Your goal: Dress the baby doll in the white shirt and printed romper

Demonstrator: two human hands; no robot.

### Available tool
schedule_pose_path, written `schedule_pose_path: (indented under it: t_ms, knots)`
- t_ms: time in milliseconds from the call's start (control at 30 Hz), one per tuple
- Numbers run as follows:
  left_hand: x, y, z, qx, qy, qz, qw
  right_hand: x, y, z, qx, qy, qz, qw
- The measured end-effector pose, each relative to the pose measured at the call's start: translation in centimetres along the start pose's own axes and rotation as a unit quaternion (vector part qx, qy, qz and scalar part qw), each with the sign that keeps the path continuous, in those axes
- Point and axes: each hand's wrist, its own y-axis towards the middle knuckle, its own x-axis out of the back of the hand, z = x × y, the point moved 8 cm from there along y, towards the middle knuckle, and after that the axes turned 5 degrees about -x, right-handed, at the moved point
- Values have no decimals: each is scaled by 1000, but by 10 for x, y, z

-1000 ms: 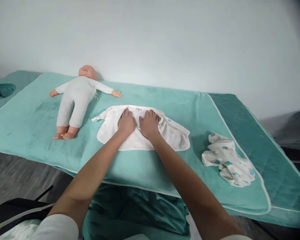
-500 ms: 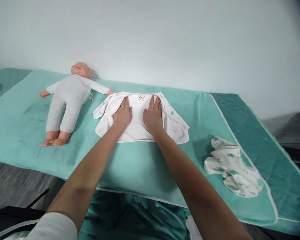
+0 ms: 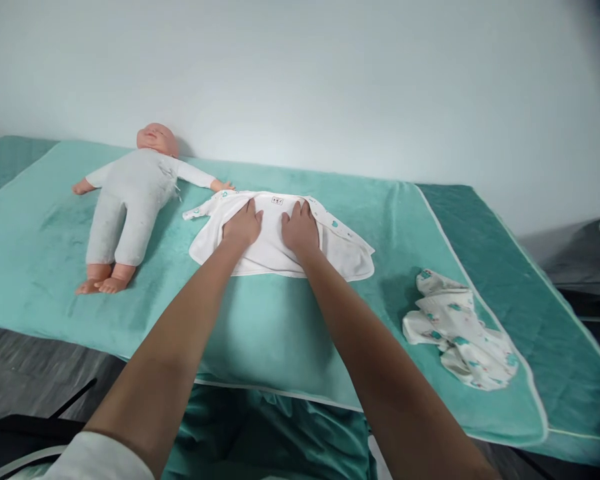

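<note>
A small white baby shirt with a green print on its sleeves lies opened out on the green padded mat. My left hand rests on the shirt's left part, its fingers partly under the folded front flap. On the right part lies my right hand, fingers toward the collar and partly covered by the other flap. Both hands are spread, thumbs apart from the fingers. To the left a baby doll in a white body suit lies on its back, one hand close to the shirt's left sleeve.
A crumpled white printed garment lies on the mat at the right. Behind the mat rises a pale wall. A black object stands at the lower left, beside the mat's front edge.
The shirt's collar edge has come slightly nearer, and its left sleeve looks flatter. My hands remain on the shirt, with the fingers a little more bent. The whole view has shifted slightly.
</note>
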Motion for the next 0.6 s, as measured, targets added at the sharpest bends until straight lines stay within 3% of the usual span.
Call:
schedule_pose_path:
  t_ms: [100, 200, 267, 433, 600]
  knots:
    - [1, -10, -2, 12, 24, -6, 1000, 1, -5, 10, 56, -22, -11, 998]
    - [2, -24, -8, 2, 48, -21, 999, -7, -15, 25, 162, -44, 21, 986]
    - [2, -33, -11, -8, 58, -30, 998, -12, -21, 29, 193, -50, 45, 979]
    - [-2, -57, -13, -22, 61, -32, 997, -12, -32, 24, 152, -51, 48, 986]
    - [0, -96, -17, -82, 33, -63, 994, -9, -54, 19, 129, -63, 54, 988]
